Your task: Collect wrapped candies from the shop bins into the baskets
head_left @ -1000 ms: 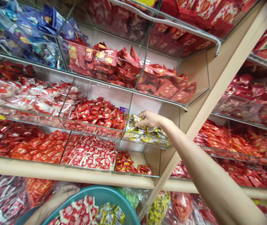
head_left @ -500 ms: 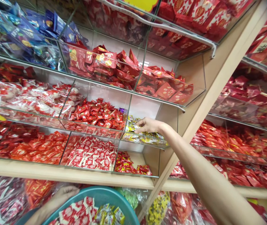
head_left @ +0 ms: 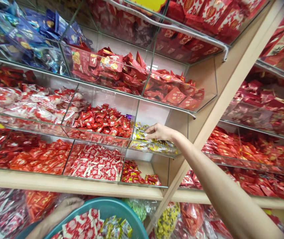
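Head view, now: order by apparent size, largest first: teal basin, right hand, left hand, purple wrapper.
1. Teal basin, though cut off by the frame.
2. Right hand and left hand: too alike to rank.
3. Purple wrapper, clearly smallest.

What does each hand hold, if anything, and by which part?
The left hand is at the teal basin's rim; a grip cannot be confirmed. The right hand is at yellow-wrapped candies; whether it holds any cannot be told.

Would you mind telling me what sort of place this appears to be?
Probably a sweet shop: what look like wrapped sweets lie in clear-fronted compartments, mostly sorted by kind, and a teal basin holds at least two kinds together.
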{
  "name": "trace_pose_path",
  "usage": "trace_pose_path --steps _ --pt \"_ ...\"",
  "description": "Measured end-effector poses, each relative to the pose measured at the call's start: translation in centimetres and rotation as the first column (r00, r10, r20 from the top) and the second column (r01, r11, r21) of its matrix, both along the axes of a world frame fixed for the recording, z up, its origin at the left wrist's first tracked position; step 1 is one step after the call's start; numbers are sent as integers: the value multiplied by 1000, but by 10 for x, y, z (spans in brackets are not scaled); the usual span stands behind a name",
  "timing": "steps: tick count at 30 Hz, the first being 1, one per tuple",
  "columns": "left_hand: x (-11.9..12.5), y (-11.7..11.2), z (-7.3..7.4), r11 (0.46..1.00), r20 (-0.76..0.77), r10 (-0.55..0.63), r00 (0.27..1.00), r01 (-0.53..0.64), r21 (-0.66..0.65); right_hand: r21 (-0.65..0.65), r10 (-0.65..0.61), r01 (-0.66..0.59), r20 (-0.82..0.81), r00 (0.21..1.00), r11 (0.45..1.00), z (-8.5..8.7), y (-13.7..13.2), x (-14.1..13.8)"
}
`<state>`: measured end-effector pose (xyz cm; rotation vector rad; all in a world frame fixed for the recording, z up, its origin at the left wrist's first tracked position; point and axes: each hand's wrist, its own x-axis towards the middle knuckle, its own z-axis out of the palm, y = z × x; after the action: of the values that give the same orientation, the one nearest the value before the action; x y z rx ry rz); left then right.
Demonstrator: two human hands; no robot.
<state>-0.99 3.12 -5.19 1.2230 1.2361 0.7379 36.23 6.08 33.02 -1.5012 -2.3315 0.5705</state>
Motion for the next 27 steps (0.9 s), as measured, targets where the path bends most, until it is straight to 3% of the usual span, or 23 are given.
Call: trace_pose_path --steps 7,14,18,21,27 --pt "0 1 0 999 1 -39 999 39 11 30 72 -77 138 988 997 -8 3 7" --pt "-2 2 -3 999 -6 -42 999 42 7 30 -30 30 -16 999 999 11 -8 -7" --pt "-3 1 -5 999 34 -35 999 35 4 62 56 -53 -45 997 997 10 -3 -18" --pt "-3 1 -5 999 33 -32 999 32 15 20 112 -113 22 993 993 3 3 -22" --pt "-2 2 -5 999 46 -33 998 33 6 20 107 -113 194 975 993 3 4 -23"
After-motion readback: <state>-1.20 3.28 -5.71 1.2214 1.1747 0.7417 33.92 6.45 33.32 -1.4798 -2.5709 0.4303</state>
